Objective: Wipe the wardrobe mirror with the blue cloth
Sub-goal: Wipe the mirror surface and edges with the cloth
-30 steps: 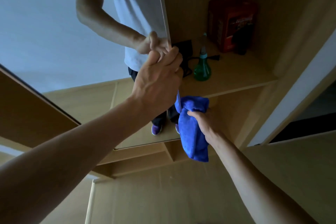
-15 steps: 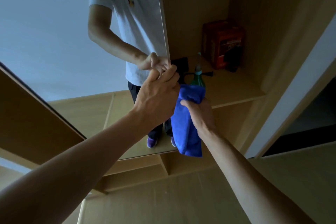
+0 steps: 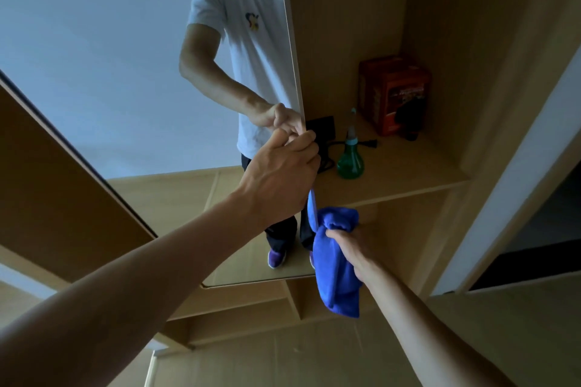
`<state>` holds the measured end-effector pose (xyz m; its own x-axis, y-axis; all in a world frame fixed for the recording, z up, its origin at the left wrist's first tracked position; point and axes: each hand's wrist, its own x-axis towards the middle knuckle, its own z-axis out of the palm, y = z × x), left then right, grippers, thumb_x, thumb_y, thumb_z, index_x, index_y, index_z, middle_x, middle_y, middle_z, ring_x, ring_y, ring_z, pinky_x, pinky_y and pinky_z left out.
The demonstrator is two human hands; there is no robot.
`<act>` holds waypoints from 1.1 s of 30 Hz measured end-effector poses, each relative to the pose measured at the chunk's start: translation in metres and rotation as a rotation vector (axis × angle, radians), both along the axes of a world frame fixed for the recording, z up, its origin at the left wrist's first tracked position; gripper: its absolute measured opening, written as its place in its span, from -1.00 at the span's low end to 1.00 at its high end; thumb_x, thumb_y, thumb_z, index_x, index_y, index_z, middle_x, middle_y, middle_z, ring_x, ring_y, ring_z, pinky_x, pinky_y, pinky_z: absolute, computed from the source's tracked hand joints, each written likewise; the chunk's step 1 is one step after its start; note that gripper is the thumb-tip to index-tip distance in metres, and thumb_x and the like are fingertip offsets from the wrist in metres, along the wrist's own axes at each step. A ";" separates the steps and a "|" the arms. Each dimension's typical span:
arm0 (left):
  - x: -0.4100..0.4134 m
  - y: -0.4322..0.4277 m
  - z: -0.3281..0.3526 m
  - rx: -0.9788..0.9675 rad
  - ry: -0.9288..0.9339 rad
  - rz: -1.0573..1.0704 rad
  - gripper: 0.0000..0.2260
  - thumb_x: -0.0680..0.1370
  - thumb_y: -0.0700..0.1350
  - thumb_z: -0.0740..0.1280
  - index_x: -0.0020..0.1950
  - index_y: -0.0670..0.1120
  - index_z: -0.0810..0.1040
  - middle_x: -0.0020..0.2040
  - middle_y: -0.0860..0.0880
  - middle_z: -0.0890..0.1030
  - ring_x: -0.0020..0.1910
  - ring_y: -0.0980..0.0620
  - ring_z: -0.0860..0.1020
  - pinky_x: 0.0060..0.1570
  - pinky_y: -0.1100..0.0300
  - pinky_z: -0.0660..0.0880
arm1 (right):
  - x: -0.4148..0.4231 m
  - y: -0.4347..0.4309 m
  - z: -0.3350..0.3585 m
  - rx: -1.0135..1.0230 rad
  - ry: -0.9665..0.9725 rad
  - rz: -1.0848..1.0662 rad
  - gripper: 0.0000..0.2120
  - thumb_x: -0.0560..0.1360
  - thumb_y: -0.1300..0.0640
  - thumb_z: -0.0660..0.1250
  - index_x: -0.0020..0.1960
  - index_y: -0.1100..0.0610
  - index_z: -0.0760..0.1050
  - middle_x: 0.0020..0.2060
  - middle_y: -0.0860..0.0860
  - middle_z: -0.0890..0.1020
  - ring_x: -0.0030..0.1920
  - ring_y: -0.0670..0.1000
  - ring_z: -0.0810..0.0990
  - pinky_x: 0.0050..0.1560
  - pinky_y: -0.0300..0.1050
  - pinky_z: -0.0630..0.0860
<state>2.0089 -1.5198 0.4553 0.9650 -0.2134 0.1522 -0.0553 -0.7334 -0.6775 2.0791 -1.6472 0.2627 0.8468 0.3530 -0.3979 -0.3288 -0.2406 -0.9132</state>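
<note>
The wardrobe mirror (image 3: 110, 78) covers an open door that fills the left half of the head view and reflects a person in a white T-shirt. My left hand (image 3: 283, 173) grips the mirror door's right edge at mid height, fingers curled round it. Below it, my right hand (image 3: 344, 239) holds the bunched blue cloth (image 3: 338, 267) against the lower right edge of the door. Most of the cloth hangs down below my fist.
Inside the wardrobe, a wooden shelf (image 3: 408, 176) carries a green spray bottle (image 3: 350, 157), a red box (image 3: 394, 93) and a black device with a cable (image 3: 322, 132). A white door frame (image 3: 515, 173) stands at the right. More wooden shelves (image 3: 251, 308) lie below the mirror.
My right hand with the cloth rose along the door's edge to just under my left hand, then came back down. My left hand kept its grip on the edge.
</note>
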 end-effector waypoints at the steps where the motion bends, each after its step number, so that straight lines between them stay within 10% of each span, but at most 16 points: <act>1: -0.002 -0.001 0.001 0.015 0.003 0.001 -0.59 0.55 -0.05 0.11 0.31 -0.09 0.58 0.27 0.01 0.57 0.43 -0.01 0.42 0.12 0.06 0.17 | 0.000 0.000 0.002 0.014 -0.032 -0.005 -0.70 0.57 0.13 0.38 0.25 0.23 0.53 0.00 0.07 0.62 0.01 0.09 0.61 -0.04 -0.14 0.46; 12: -0.002 -0.001 -0.003 -0.092 -0.027 0.008 -0.44 0.49 -0.08 0.10 0.50 -0.12 0.39 0.29 0.00 0.58 0.40 -0.04 0.43 0.07 0.10 0.21 | 0.008 0.004 0.087 0.287 -0.242 -0.107 -0.84 0.45 0.16 0.42 -0.27 -0.04 0.57 -0.41 -0.17 0.64 -0.34 -0.22 0.64 -0.30 -0.24 0.51; 16: -0.003 -0.001 -0.004 -0.088 -0.015 0.007 -0.41 0.47 -0.07 0.07 0.51 -0.13 0.41 0.25 0.00 0.60 0.38 -0.04 0.46 0.06 0.09 0.21 | 0.005 -0.002 0.081 0.327 -0.243 -0.060 -0.88 0.47 0.12 0.41 -0.07 -0.10 0.59 -0.15 -0.12 0.69 -0.18 -0.17 0.65 -0.21 -0.32 0.52; 20: -0.002 -0.001 0.003 -0.043 0.010 0.015 -0.43 0.50 0.00 0.14 0.51 -0.09 0.43 0.24 0.02 0.62 0.35 0.01 0.48 0.02 0.09 0.23 | 0.005 0.001 0.054 0.122 -0.097 -0.089 -0.78 0.53 0.12 0.42 0.01 0.28 0.53 -0.14 0.08 0.58 -0.22 -0.05 0.57 -0.24 -0.22 0.46; 24: 0.000 -0.008 0.012 -0.049 0.022 -0.009 -0.52 0.55 -0.02 0.09 0.44 -0.04 0.48 0.16 0.04 0.61 0.25 0.00 0.51 0.05 0.08 0.15 | 0.008 -0.003 0.044 0.052 -0.092 -0.019 -0.93 0.53 0.12 0.42 -0.10 0.04 0.53 -0.10 0.02 0.64 -0.05 0.04 0.63 0.06 -0.03 0.56; 27: 0.004 -0.009 0.027 -0.081 -0.041 -0.041 -0.64 0.57 -0.06 0.12 0.31 -0.02 0.55 0.18 0.00 0.57 0.28 -0.05 0.46 0.18 0.04 0.16 | 0.011 -0.007 0.052 0.085 -0.151 0.007 -0.85 0.51 0.14 0.43 -0.14 -0.09 0.53 -0.16 -0.09 0.66 -0.20 -0.13 0.63 -0.16 -0.25 0.56; 33: 0.010 -0.009 0.067 -0.103 -0.167 -0.033 -0.69 0.61 -0.10 0.13 0.28 -0.01 0.55 0.33 -0.02 0.50 0.36 -0.08 0.39 0.37 -0.07 0.17 | 0.013 0.000 0.093 0.191 -0.269 -0.049 -0.80 0.48 0.11 0.45 0.10 0.08 0.59 0.01 0.05 0.69 -0.03 0.02 0.67 0.06 -0.03 0.62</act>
